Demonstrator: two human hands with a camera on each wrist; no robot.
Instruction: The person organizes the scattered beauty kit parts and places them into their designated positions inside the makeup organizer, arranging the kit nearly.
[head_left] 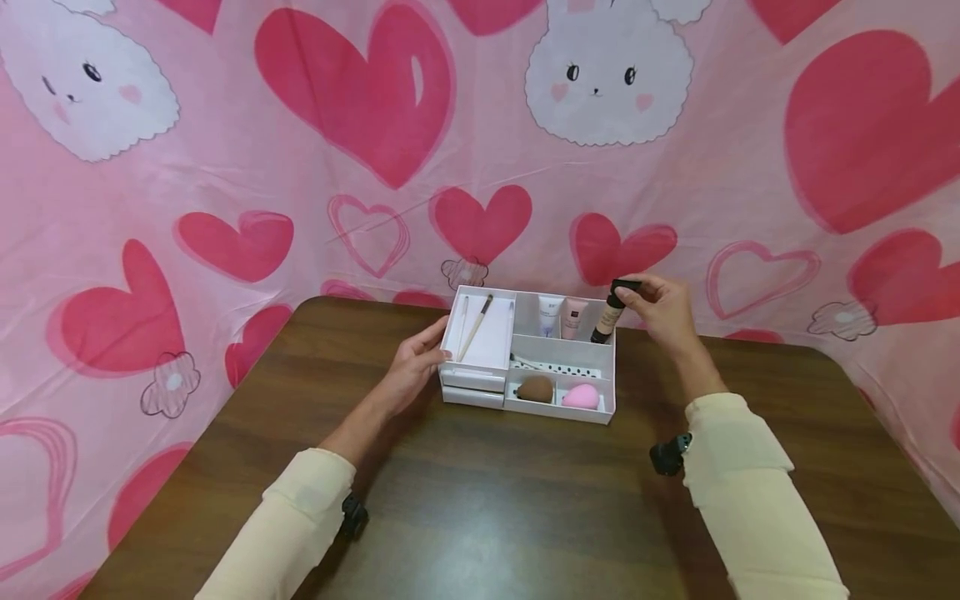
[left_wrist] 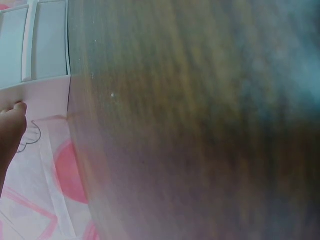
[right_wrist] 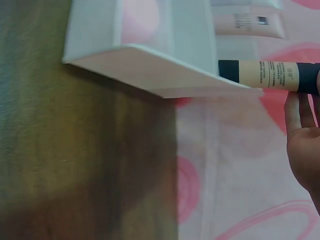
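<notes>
A white cosmetics organizer point(head_left: 558, 411) stands near the back edge of the table. At its back right corner, my right hand point(head_left: 663, 312) pinches a beige foundation bottle point(head_left: 610, 315) by its black cap. The bottle leans, its black lower end inside the rear compartment; the right wrist view shows printing on the bottle point(right_wrist: 274, 75). Beside it, a white tube point(head_left: 548, 318) and a pink tube point(head_left: 573, 319) stand in the same compartment. On the other side, my left hand point(head_left: 411, 367) touches the organizer's left wall with fingers extended; the left wrist view shows the hand point(left_wrist: 12, 122) against that wall.
A thin brush point(head_left: 476, 327) lies on the organizer's left top, above two drawers point(head_left: 472, 389). Brown point(head_left: 536, 388) and pink point(head_left: 581, 396) makeup sponges sit in front compartments, behind them a dotted strip point(head_left: 562, 369). Behind the wooden table point(head_left: 450, 500) hangs a pink heart-patterned cloth point(head_left: 480, 150).
</notes>
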